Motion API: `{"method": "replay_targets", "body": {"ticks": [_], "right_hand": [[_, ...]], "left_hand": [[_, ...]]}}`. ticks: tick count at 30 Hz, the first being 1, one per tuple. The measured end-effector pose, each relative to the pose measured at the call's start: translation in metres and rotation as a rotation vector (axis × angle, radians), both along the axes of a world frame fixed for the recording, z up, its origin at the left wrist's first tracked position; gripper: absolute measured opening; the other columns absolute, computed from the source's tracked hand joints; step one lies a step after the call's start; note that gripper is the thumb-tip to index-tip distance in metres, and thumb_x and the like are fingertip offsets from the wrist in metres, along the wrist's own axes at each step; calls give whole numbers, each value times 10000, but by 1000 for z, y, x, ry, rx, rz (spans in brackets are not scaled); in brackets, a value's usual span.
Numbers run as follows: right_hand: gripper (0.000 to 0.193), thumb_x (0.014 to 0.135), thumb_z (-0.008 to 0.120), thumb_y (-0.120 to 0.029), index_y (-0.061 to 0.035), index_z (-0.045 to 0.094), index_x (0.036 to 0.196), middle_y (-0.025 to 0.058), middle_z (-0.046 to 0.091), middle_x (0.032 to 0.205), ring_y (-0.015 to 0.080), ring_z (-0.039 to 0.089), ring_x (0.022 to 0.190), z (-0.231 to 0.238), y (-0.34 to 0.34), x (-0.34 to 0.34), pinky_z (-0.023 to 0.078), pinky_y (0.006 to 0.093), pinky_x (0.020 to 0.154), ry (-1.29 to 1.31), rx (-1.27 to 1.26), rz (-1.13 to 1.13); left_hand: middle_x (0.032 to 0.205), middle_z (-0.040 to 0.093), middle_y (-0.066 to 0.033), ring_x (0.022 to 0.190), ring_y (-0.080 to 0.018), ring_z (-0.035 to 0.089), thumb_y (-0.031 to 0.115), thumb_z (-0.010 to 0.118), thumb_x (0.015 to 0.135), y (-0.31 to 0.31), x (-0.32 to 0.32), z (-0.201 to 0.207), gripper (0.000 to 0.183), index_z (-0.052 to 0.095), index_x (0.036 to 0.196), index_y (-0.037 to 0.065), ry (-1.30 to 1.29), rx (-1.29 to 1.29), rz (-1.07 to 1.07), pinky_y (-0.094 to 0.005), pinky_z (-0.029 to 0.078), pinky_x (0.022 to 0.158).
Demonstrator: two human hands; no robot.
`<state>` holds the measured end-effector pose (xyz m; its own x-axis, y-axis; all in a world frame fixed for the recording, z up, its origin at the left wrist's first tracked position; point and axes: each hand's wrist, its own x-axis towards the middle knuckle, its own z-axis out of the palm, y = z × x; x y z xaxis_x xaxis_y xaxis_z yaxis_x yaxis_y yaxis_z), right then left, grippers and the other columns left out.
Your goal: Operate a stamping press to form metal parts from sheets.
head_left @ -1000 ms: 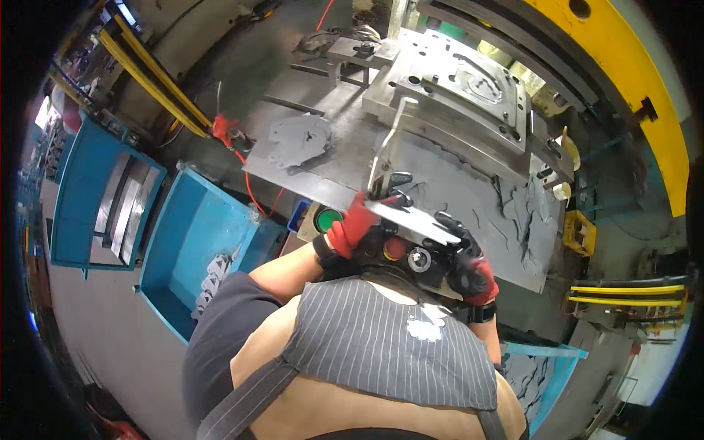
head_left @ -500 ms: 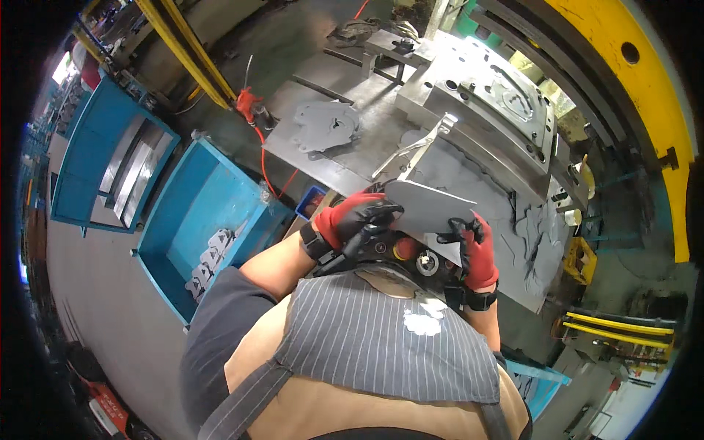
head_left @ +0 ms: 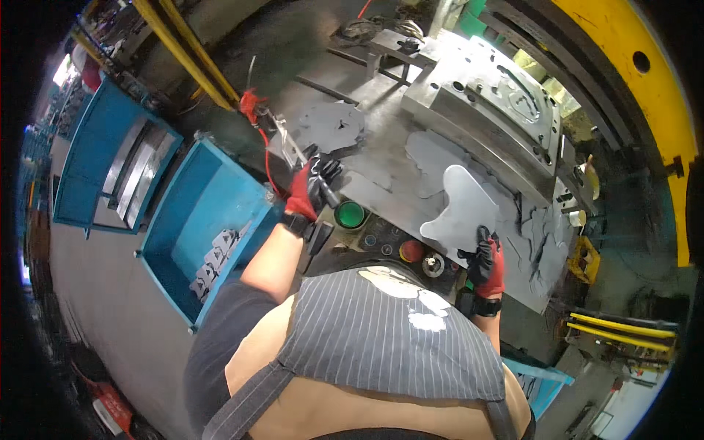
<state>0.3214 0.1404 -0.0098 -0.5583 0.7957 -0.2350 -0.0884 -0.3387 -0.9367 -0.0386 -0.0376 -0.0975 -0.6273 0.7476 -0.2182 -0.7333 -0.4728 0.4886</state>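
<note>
A flat grey sheet-metal blank (head_left: 463,209) with curved edges is gripped at its lower right corner by my right hand (head_left: 487,260), which wears a red and black glove. It is tilted over the metal table. My left hand (head_left: 314,187), gloved the same way, is closed round a long metal hand tool (head_left: 288,141) with a dark handle end. The tool points up and left, beside a stack of grey blanks (head_left: 330,126) on the table. Its working end is too small to make out. Several more grey blanks (head_left: 440,158) lie beyond the held one.
A large steel die block (head_left: 506,95) stands at the far right, under a yellow press frame (head_left: 631,44). Near me is a control panel with a green button (head_left: 350,215) and a red button (head_left: 411,251). To the left, a blue bin (head_left: 194,198) holds several cut parts (head_left: 220,253).
My left hand has left the blank and moved left with the metal tool, which now points up and left. The blank has turned more face-up in my right hand.
</note>
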Motion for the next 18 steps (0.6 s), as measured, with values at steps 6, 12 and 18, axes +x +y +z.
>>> {"method": "replay_targets", "body": {"ticks": [6,12,18], "right_hand": [[307,834,399,-46,19,471,1126,114,536,986,194,543,858,-16,4,-2,475,289,635,112,-104,-65],[283,853,383,-34,20,473,1116,113,538,1001,221,521,944,11,2,12,389,331,845,-230,671,24],[298,876,402,-102,22,445,1143,114,468,1111,197,506,970,-12,21,38,514,318,662,22,226,-129]], "left_hand": [[855,602,-120,651,-248,604,296,488,814,35,-13,2,316,503,1008,47,-24,-195,29,-354,498,516],[817,560,-84,622,-187,579,178,491,830,46,6,52,205,517,1018,102,171,-424,242,-343,514,535],[773,579,-101,567,-202,576,257,511,811,56,5,70,270,499,993,60,244,-420,280,-292,481,476]]}}
